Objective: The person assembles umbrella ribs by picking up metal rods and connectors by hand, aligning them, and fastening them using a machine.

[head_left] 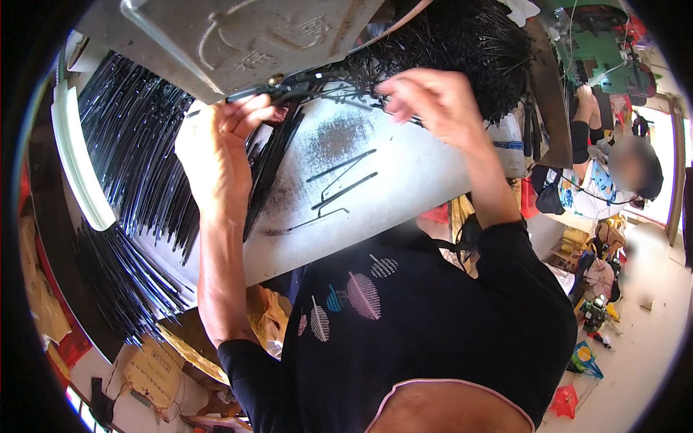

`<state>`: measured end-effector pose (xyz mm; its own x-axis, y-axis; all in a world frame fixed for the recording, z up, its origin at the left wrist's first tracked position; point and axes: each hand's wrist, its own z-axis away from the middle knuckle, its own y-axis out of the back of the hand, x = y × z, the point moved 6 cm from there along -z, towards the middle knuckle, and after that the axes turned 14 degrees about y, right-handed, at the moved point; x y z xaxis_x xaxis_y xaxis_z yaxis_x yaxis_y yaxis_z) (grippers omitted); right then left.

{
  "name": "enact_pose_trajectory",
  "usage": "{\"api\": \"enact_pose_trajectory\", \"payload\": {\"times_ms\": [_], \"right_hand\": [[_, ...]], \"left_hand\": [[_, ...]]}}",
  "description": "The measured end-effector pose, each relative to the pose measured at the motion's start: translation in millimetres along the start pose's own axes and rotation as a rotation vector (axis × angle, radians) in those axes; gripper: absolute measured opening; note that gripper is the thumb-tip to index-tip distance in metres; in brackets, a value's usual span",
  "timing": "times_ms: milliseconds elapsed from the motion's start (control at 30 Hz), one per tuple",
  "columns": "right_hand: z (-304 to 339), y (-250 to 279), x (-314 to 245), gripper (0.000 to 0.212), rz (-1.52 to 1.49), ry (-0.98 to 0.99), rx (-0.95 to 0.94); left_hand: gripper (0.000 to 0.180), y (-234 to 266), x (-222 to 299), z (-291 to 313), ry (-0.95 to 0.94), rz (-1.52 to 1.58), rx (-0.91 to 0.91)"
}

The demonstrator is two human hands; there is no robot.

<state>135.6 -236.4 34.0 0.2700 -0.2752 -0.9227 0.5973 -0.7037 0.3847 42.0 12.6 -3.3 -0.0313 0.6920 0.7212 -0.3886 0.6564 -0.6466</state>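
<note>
My left hand [216, 137] is closed in a pinch at the lower edge of a grey metal machine housing [281, 36]. Its fingers hold a thin black rod [242, 94], which looks like an umbrella rib; part of it is hidden by the fingers. To the right, my right hand [433, 105] hovers over the worktop with its fingers stretched out and apart, slightly blurred, with nothing seen in them. Close by it lies a dense heap of black ribs [462, 50]. Several loose black pieces [346, 191] rest on the pale metal worktop [317, 249] between my forearms.
Long black rods [144, 144] lie in a thick layer left of my left hand, beside a lit white tube lamp [79, 159]. Another bundle of rods [130, 281] overhangs the near left. At the right, another person [599, 173] sits near a green machine [599, 47].
</note>
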Motion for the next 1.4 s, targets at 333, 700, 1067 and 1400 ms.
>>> {"api": "enact_pose_trajectory", "payload": {"times_ms": [333, 700, 1067, 1400], "right_hand": [[3, 69, -30, 0.012, 1.199, 0.657, 0.165], [-11, -56, -67, 0.017, 0.661, 1.121, -0.071], [-39, -98, -34, 0.024, 0.399, 0.603, -0.142], [-47, -106, -8, 0.019, -0.423, 0.236, 0.035]], "left_hand": [[0.024, -12, -29, 37, 0.308, -0.065, -0.069], [0.015, -17, -40, 41, 0.454, 0.149, -0.158], [0.017, -6, -32, 33, 0.352, -0.017, -0.013], [0.014, -10, -25, 23, 0.147, -0.404, 0.021]]}}
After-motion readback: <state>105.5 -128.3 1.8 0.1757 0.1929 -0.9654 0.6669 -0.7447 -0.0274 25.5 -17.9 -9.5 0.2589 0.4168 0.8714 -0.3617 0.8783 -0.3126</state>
